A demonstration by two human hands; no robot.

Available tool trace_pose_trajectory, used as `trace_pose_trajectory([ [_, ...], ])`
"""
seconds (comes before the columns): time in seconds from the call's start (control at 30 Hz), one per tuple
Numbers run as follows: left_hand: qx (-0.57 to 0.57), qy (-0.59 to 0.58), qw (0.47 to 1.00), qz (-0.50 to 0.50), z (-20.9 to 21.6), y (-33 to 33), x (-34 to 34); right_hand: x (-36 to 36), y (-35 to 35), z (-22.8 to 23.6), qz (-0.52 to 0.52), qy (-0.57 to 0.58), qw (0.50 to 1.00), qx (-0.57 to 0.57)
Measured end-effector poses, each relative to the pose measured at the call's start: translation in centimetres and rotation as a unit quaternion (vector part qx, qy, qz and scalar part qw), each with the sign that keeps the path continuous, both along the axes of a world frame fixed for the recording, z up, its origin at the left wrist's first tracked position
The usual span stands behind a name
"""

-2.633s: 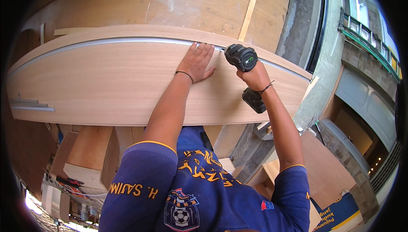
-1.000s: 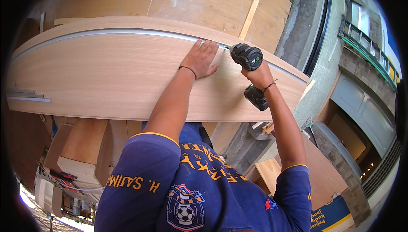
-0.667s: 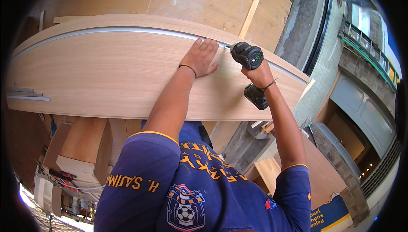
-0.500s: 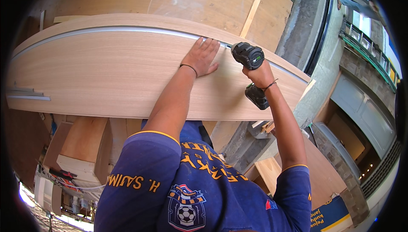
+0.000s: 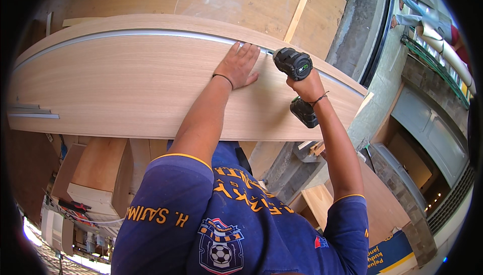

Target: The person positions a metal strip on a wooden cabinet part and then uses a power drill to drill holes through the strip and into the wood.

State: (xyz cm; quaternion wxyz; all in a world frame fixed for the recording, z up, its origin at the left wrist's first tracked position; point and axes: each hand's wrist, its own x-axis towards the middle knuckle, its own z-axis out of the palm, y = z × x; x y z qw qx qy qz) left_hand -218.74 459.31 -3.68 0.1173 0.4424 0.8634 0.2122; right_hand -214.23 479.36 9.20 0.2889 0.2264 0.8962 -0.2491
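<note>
A long wood-grain board (image 5: 126, 84) lies across the view in front of me, with a thin silver metal strip (image 5: 151, 33) running along it near its far edge. My left hand (image 5: 238, 66) rests flat on the board, fingers spread, its fingertips touching the strip. In my right hand (image 5: 308, 88) is a black cordless drill (image 5: 293, 63), gripped by its handle. The drill's tip points left and meets the strip just right of my left fingertips. Whether a screw sits under the tip is too small to tell.
Short metal strips (image 5: 35, 113) lie at the board's left end. Beyond the board is a large plywood sheet (image 5: 241, 3) with a narrow wooden batten (image 5: 298, 16) on it. A wooden box (image 5: 98, 169) stands near left. At far right a person (image 5: 427, 21) carries a long pale roll.
The person at far right has come further into view, with a long pale roll. My hands and the drill stay almost in place.
</note>
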Motion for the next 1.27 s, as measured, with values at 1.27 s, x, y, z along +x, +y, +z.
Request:
trace_pose_trajectory([
  [1.27,-0.021,-0.006,1.000,-0.009,-0.4,0.4,0.1,-1.4,1.0,0.0,0.100,0.009,0.995,0.023],
])
